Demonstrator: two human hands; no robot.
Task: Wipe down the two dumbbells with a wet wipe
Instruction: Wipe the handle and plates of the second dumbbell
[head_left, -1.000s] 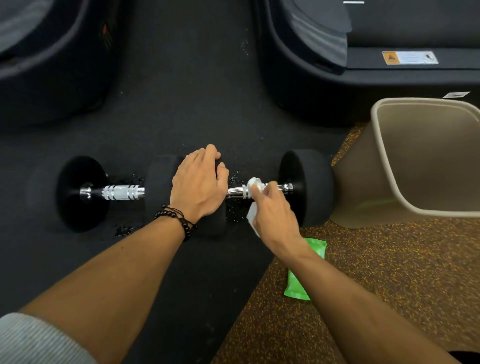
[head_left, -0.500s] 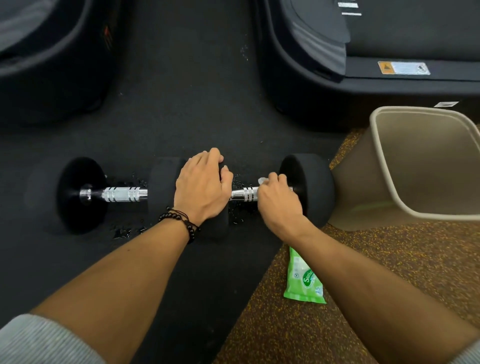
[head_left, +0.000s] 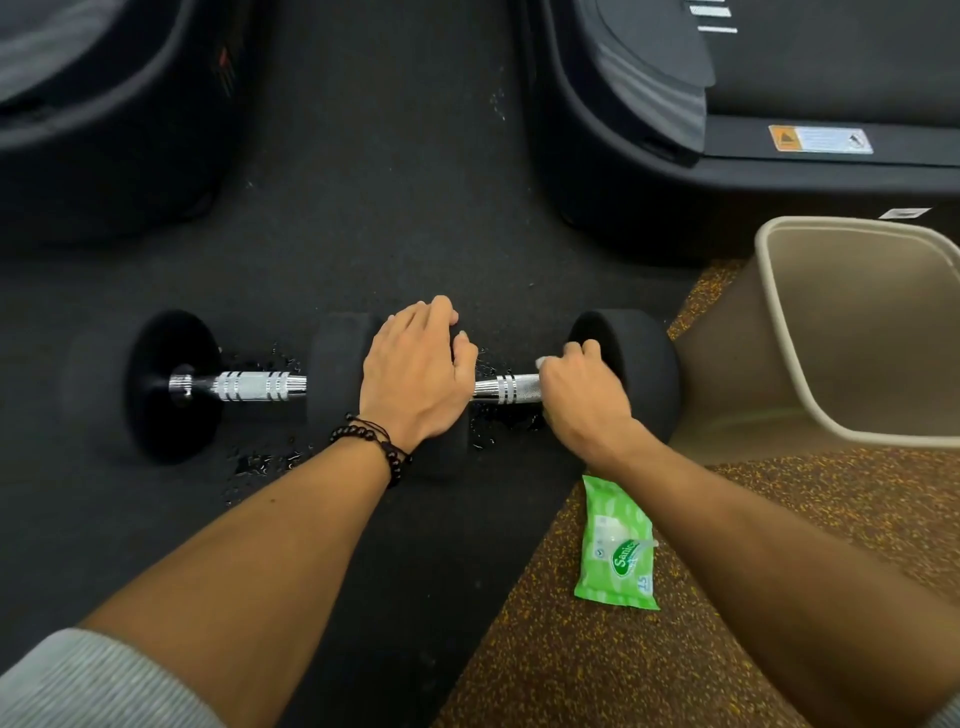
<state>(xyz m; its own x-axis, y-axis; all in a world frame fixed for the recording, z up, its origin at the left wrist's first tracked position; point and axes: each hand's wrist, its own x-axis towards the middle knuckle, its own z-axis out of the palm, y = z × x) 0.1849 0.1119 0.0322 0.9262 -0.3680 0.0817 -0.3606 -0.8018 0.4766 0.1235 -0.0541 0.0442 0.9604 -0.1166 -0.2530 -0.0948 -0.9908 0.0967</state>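
Right dumbbell (head_left: 506, 388): black ends, shiny ridged chrome handle, droplets beneath

On the green wet-wipe pack (head_left: 618, 545) lying on the speckled floor we read a brand beginning "Sanic", its end cut off, and the number "15". The warning sticker (head_left: 820, 139) on the treadmill shows an orange triangle sign; we cannot read its print.
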